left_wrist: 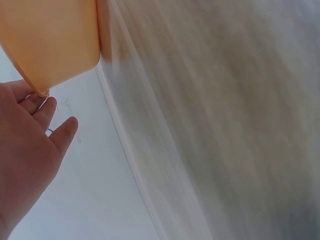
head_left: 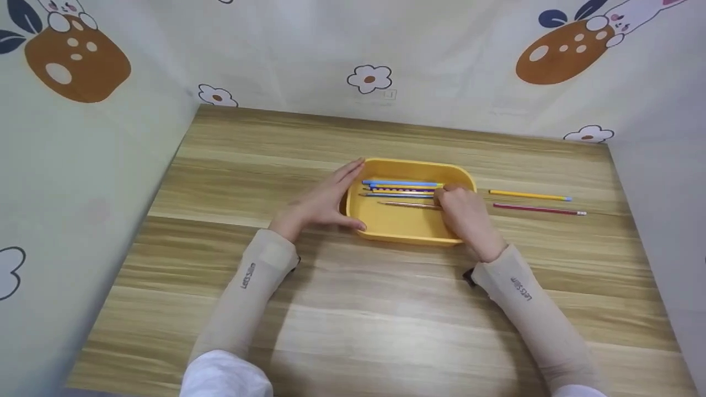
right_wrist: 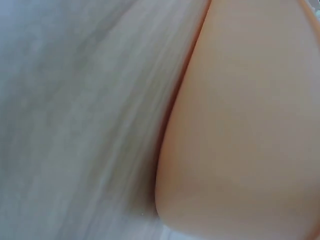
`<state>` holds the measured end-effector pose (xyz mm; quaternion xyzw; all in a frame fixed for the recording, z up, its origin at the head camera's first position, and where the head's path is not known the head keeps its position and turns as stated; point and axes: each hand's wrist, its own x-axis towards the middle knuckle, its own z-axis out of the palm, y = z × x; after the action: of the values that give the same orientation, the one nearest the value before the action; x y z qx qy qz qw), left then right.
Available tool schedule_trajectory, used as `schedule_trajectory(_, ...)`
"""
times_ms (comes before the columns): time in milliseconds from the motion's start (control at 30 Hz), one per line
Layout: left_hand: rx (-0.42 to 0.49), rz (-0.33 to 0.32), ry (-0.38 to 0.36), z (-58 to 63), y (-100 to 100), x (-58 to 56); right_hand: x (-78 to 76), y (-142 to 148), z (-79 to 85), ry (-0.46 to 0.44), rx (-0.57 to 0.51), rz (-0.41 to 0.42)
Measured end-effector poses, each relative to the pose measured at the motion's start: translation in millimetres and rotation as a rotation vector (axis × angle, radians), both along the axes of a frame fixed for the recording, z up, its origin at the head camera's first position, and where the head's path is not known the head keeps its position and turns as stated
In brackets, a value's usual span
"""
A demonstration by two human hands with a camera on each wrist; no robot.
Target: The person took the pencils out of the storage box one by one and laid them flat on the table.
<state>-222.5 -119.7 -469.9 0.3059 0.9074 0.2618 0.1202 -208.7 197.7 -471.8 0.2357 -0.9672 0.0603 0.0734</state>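
Observation:
A yellow plastic tray (head_left: 405, 226) stands on the table with several pencils lying lengthwise in it. Across its left end my left hand (head_left: 322, 201) holds the rim, thumb at the near corner and fingers at the far one. In the left wrist view the fingers of the left hand (left_wrist: 30, 135) meet the rim of the tray (left_wrist: 60, 40). My right hand (head_left: 466, 215) reaches into the right end of the tray, fingers curled at the end of a brown pencil (head_left: 405, 205); its fingertips are hidden. The right wrist view shows the tray's outer wall (right_wrist: 240, 125), not the hand.
Right of the tray, a yellow pencil (head_left: 529, 195) and a dark red pencil (head_left: 538, 209) lie on the wooden table (head_left: 364, 325). Light curtains with printed fruit and flowers (head_left: 287, 60) close in the back and sides.

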Motion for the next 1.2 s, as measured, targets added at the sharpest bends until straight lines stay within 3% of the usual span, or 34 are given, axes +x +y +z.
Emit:
schedule_trajectory(233, -0.002, 0.003, -0.008, -0.2, -0.1, 0.3, 0.9, 7.8, 4.7, -0.039, -0.239, 0.007)
schedule_trajectory(433, 0.009, -0.011, 0.005, -1.0, -0.2, -0.3, 0.7, 10.8, 11.1, -0.213, -0.640, -0.090)
schedule_trajectory(567, 0.014, -0.013, 0.009, -0.8, 0.0, 0.3, 0.8, 12.8, 13.4, -0.288, -0.834, -0.161)
schedule_trajectory(967, 0.008, -0.005, -0.004, 1.3, 0.3, 1.0, 0.6, 24.0, 17.9, -0.407, -1.110, -0.194)
schedule_trajectory(1200, -0.011, 0.004, -0.015, 1.6, -0.4, 1.6, 2.2, 34.2, 26.4, -0.435, -1.217, -0.189)
